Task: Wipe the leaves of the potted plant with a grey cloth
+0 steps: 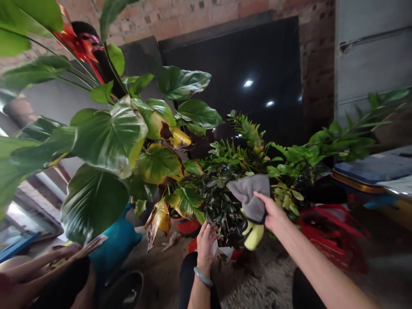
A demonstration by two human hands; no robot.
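My right hand (273, 214) grips a grey cloth (252, 191) with a pale yellow part (254, 236) hanging below it. The cloth is held up in front of a dark-leaved bushy plant (222, 201). Lower and to the left, my left hand (206, 244), with a pale bangle (203, 277) on its wrist, is raised with loosely bent fingers apart. Its fingertips are close to a green and yellow leaf (186, 199); whether they touch it I cannot tell. Beside it hangs a browned, withered leaf (159, 221). Large glossy green leaves (111, 133) fill the left side.
Another person's hands (54, 262) are at lower left, near a blue-green container (117, 242). A red bag (334, 234) sits at right, below a blue-lidded box (376, 167). A dark panel (231, 56) leans against the brick wall (225, 13).
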